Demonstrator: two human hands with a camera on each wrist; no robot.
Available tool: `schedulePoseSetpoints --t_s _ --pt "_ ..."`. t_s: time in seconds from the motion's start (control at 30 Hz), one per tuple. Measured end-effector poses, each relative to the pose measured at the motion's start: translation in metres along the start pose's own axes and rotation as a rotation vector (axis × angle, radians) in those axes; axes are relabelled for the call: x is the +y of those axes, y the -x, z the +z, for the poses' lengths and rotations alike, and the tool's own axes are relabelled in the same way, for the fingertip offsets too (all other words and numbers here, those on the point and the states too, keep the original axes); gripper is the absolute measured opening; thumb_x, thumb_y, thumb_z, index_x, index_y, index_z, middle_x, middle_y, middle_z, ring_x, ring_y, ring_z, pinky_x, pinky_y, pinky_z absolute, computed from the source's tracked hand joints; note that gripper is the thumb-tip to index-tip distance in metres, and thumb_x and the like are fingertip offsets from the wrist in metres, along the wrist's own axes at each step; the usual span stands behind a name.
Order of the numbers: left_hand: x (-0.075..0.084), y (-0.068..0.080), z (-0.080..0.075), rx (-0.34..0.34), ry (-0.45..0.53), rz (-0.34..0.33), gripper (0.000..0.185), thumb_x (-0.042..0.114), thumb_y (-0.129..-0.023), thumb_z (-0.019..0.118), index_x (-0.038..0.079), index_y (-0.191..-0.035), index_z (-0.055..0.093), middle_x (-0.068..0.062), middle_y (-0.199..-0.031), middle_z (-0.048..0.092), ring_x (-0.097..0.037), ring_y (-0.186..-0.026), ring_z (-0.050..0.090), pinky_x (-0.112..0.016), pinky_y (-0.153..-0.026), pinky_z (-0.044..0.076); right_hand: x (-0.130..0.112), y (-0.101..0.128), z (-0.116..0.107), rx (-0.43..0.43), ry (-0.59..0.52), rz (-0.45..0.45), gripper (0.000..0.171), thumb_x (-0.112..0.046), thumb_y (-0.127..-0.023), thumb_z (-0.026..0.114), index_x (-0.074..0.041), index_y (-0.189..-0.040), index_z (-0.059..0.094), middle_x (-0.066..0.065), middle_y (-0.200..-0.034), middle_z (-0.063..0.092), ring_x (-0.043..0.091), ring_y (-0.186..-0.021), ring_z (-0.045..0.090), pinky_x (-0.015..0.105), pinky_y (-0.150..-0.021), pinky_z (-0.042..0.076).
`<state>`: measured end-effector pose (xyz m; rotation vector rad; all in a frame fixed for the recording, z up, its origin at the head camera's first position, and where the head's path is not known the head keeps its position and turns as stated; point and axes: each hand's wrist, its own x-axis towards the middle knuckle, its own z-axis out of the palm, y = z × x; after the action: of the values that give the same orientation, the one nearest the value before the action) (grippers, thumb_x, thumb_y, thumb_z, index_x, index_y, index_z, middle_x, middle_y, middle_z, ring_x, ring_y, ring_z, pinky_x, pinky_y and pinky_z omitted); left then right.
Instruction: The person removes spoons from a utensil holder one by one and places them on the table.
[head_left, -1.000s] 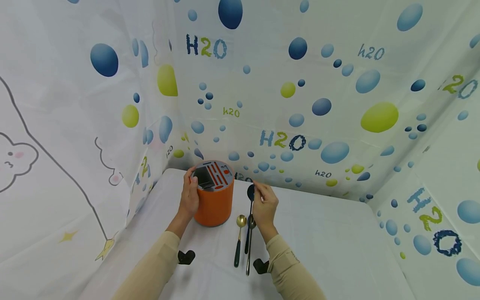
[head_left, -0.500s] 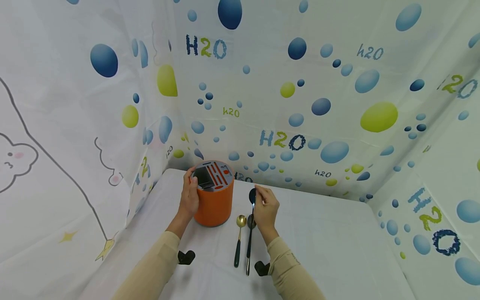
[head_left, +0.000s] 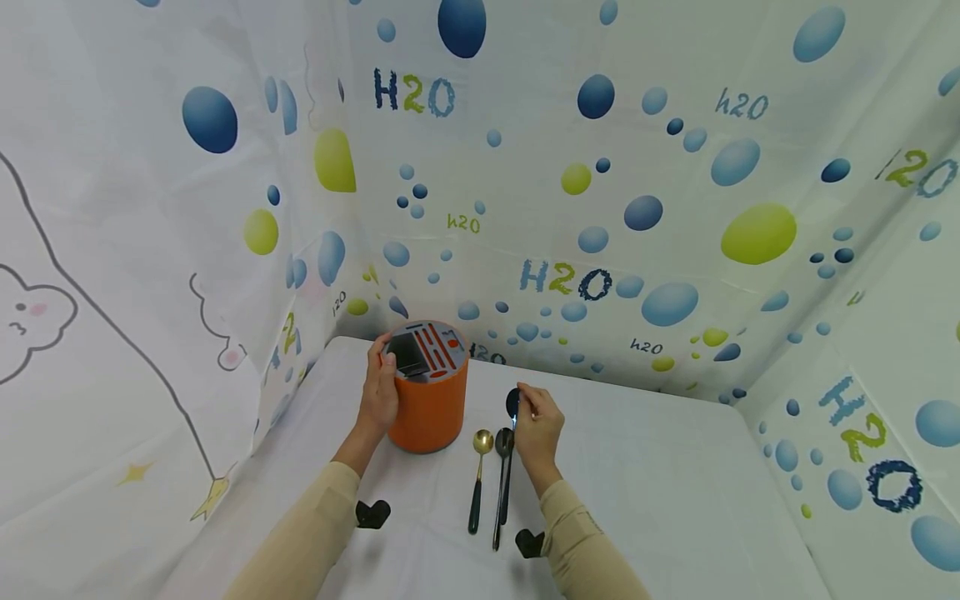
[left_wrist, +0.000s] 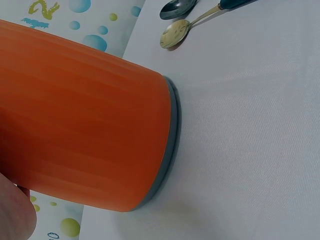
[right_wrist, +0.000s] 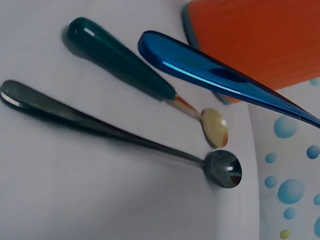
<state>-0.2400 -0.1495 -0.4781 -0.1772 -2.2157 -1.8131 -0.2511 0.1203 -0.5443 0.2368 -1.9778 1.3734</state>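
Note:
My left hand [head_left: 380, 396] grips the side of an orange cylindrical utensil holder [head_left: 427, 417], which stands upright at the back left of the table. Its grey top has red-edged slots and a dark square opening. In my right hand [head_left: 537, 429] a blue spoon [right_wrist: 215, 75] is pinched near its dark bowl, the handle pointing back toward me. Just left of it lies a dark spoon [head_left: 503, 442] on the cloth. Beside that, nearer the holder, is a gold spoon [head_left: 483, 442] with a green handle. The left wrist view shows the holder's grey base rim [left_wrist: 172, 135].
A white cloth [head_left: 660, 483] covers the table. Behind it hangs a backdrop [head_left: 517, 208] printed with bubbles and H2O lettering, close beyond the holder. A black piece [head_left: 372, 515] shows by the left sleeve and another black piece [head_left: 529, 544] by the right.
My right hand has come nearer and slightly right with the blue spoon, whose handle has crossed from the left of the dark spoon to its right. The left hand and holder look unchanged.

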Motion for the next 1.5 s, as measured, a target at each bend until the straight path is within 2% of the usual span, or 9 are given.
schedulePoseSetpoints --t_s 0.17,0.33,0.43,0.73,1.07,1.5 --pt "-0.001 -0.001 0.0 -0.001 0.006 -0.008 0.053 0.026 -0.114 0.025 0.009 -0.163 0.017 -0.024 -0.163 0.031 -0.04 -0.151 0.03 -0.062 -0.127 0.017 0.009 0.004 -0.003 -0.004 0.019 0.009 0.023 0.012 -0.095 0.062 0.003 -0.107 0.078 0.015 -0.093 0.073 0.017 -0.076 0.06 0.01 -0.066 0.047" --pt "-0.003 -0.001 0.001 -0.002 0.014 -0.012 0.053 0.028 -0.114 0.024 0.011 -0.164 0.017 -0.023 -0.163 0.031 -0.04 -0.151 0.029 -0.063 -0.127 0.016 0.015 0.009 -0.006 -0.003 0.026 0.02 0.021 0.014 -0.093 0.062 0.006 -0.105 0.078 0.018 -0.092 0.073 0.023 -0.075 0.063 0.01 -0.068 0.048" --pt "-0.004 -0.001 0.001 -0.001 0.019 -0.011 0.053 0.028 -0.114 0.024 0.011 -0.164 0.016 -0.023 -0.163 0.031 -0.04 -0.151 0.029 -0.063 -0.127 0.016 0.019 0.012 -0.008 -0.005 0.042 0.031 0.022 0.014 -0.091 0.063 0.006 -0.104 0.078 0.018 -0.091 0.073 0.025 -0.075 0.065 0.01 -0.068 0.048" --pt "-0.004 -0.001 0.001 0.001 0.019 -0.013 0.053 0.028 -0.114 0.025 0.012 -0.164 0.017 -0.022 -0.164 0.03 -0.04 -0.151 0.029 -0.062 -0.127 0.015 0.032 0.019 -0.011 0.001 0.072 0.055 0.022 0.014 -0.09 0.062 0.007 -0.102 0.078 0.018 -0.086 0.073 0.021 -0.07 0.061 0.009 -0.065 0.044" --pt "-0.003 0.0 0.001 -0.003 0.012 -0.003 0.052 0.027 -0.114 0.024 0.011 -0.163 0.017 -0.023 -0.163 0.031 -0.039 -0.151 0.029 -0.062 -0.127 0.016 0.037 0.029 -0.012 -0.031 0.14 0.104 0.022 0.014 -0.089 0.064 0.005 -0.103 0.079 0.016 -0.086 0.073 0.021 -0.073 0.063 0.017 -0.065 0.05" --pt "-0.002 0.0 0.001 0.0 0.01 0.004 0.052 0.025 -0.114 0.024 0.009 -0.163 0.017 -0.023 -0.163 0.031 -0.039 -0.152 0.029 -0.062 -0.127 0.016 0.046 0.036 -0.014 -0.033 0.17 0.123 0.02 0.015 -0.087 0.065 0.008 -0.1 0.078 0.017 -0.085 0.074 0.024 -0.073 0.065 0.017 -0.065 0.051"
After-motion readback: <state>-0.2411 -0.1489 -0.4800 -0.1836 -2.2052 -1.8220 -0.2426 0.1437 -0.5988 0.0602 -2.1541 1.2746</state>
